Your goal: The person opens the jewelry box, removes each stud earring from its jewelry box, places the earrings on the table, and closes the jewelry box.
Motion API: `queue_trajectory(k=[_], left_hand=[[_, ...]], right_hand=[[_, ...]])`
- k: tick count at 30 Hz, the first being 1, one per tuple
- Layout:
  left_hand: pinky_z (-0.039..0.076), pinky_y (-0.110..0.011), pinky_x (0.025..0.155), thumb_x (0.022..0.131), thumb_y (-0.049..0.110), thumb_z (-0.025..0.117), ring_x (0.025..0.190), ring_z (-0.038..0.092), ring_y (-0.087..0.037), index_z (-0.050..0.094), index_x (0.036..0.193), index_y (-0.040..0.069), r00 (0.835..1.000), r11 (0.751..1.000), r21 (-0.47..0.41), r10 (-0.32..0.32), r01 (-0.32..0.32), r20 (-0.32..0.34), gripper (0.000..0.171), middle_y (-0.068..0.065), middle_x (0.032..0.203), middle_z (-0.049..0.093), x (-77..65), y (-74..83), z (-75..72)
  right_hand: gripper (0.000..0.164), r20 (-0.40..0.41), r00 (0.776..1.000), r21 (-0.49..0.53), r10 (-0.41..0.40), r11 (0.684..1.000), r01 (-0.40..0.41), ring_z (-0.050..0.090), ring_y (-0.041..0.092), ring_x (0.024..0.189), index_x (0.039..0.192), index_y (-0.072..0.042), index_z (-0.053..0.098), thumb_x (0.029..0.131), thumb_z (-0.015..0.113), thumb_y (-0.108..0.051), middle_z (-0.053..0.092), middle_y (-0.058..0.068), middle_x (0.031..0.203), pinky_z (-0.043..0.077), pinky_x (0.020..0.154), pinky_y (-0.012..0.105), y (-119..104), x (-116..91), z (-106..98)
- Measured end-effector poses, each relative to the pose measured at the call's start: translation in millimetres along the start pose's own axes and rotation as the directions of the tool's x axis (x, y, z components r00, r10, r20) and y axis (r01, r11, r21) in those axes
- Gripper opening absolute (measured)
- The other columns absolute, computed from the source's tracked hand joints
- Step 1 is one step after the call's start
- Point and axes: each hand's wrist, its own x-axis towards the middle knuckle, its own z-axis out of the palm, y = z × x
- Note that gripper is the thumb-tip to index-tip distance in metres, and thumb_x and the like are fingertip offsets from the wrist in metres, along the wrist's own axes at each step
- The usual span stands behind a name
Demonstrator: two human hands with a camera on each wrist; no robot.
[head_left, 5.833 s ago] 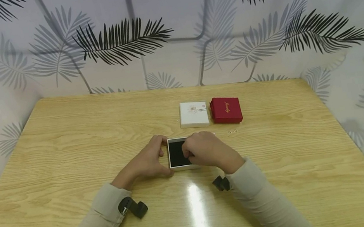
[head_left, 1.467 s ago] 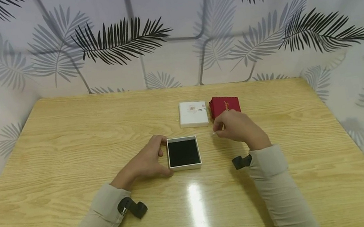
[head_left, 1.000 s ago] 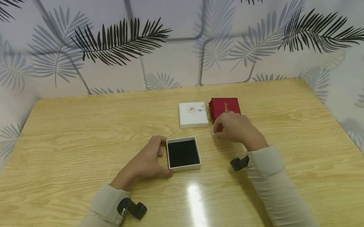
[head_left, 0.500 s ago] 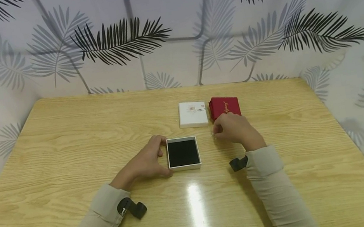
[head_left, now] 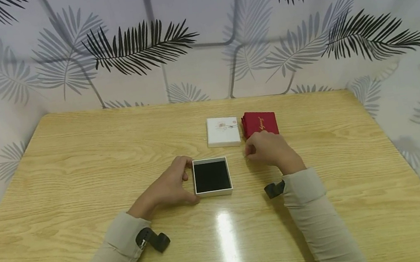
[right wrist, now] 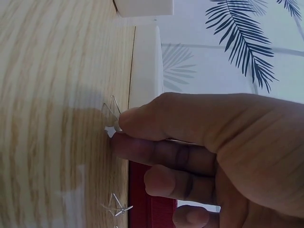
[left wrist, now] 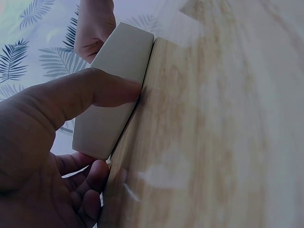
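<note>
My left hand (head_left: pixel 171 184) grips the left end of an open white jewellery box (head_left: pixel 214 193), thumb on the near side and fingers at the far side. A black pad (head_left: pixel 211 176) lies inside the box. To its right, my right hand (head_left: pixel 269 148) is low over the table, in front of the red box. In the right wrist view its thumb and index finger pinch a small silvery earring (right wrist: pixel 112 129) with thin wires, close to the wood. A second earring (right wrist: pixel 121 210), star-shaped and wiry, lies on the table beside the curled fingers.
A white lid (head_left: pixel 223 131) with a flower print lies behind the open box. Right of it is a red box (head_left: pixel 259 122) with gold lettering, its front partly hidden by my right hand. The wooden table (head_left: pixel 113 141) ends at a leaf-patterned curtain (head_left: pixel 200 69).
My right hand has moved from over the black pad to the right, near the red box, and has shifted only slightly lately. The left hand has kept its grip on the box.
</note>
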Motion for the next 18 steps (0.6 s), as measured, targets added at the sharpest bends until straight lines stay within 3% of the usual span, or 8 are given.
queue_trajectory(k=[18], left_hand=[[0.042, -0.035, 0.086, 0.069, 0.017, 0.088, 0.102, 0.043, -0.023, 0.036, 0.14, 0.004, 1.0, 1.0, -0.011, -0.01, 0.01, 0.003, 0.09, -0.01, 0.116, 0.044, -0.2, 0.3, 0.6]], right_hand=[[0.004, -0.004, 1.0, 0.015, 0.001, 1.0, -0.001, 0.058, 0.02, 0.08, 0.086, -0.018, 0.076, 0.087, 0.072, -0.016, 0.072, 0.0, 0.084, 0.05, 0.075, 0.039, 0.6, -1.2, -0.4]])
